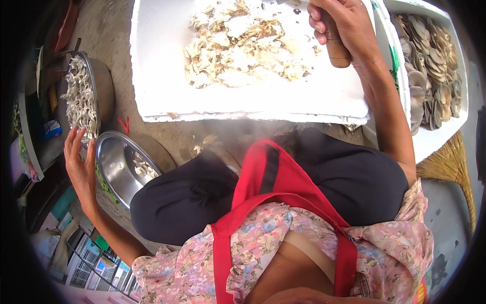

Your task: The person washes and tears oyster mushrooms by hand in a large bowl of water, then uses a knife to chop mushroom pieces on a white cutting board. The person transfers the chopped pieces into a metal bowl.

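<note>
My right hand grips the wooden handle of a knife, whose blade is mostly cut off by the top edge of the view. It is over the right side of a white foam box lid, where a heap of mushroom trimmings lies, partly washed out by glare. Off to the left, my left hand has its fingers spread and nothing visible in them. Its fingertips are at the near end of a steel basin piled with torn mushroom strips; whether they touch the strips I cannot tell.
A second steel basin, tilted, holds a few mushroom pieces by my left knee. At right, a foam box contains grey oyster mushrooms. A straw broom lies beside it. Red string is on the ground.
</note>
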`<state>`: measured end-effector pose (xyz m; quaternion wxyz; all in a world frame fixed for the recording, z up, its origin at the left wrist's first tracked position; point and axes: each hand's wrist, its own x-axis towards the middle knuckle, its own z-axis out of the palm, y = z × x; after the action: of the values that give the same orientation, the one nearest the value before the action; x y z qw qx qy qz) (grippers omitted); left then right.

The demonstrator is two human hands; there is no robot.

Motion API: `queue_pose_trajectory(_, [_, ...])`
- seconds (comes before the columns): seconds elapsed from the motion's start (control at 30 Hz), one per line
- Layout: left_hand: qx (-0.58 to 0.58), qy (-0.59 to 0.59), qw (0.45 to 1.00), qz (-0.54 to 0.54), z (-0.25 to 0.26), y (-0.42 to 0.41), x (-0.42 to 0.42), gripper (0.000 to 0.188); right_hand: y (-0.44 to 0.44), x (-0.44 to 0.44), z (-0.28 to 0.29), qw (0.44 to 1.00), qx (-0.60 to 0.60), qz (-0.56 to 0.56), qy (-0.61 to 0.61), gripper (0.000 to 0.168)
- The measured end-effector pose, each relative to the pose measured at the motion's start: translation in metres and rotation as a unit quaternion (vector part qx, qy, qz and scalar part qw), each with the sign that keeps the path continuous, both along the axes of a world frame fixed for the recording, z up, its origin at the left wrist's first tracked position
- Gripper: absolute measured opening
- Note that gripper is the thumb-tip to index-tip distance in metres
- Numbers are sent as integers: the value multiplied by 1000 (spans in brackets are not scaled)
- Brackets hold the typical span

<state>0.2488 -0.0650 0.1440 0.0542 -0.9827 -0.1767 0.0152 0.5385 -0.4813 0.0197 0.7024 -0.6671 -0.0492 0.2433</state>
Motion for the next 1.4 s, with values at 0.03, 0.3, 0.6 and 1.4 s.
queue_pose_trajectory(0.03, [-116, -37, 993, -6, -3, -33, 47, 37, -3, 1, -4, 1000, 3, -6, 0, 11])
queue_pose_trajectory(0.3, [-151, 444, 867, -169, -207, -79, 242, 125, -2, 3, 1, 998, 51, 9, -21, 13])
queue_pose_trajectory(0.6, [-407, 490, 771, 34, -236, -111, 245, 129, -6, 11, -1, 991, 135, -16, 11, 13])
queue_pose_trajectory(1.4, [-272, 213, 930, -123, -363, -42, 332, 84, -4, 11, 5, 990, 133, -44, 13, 10])
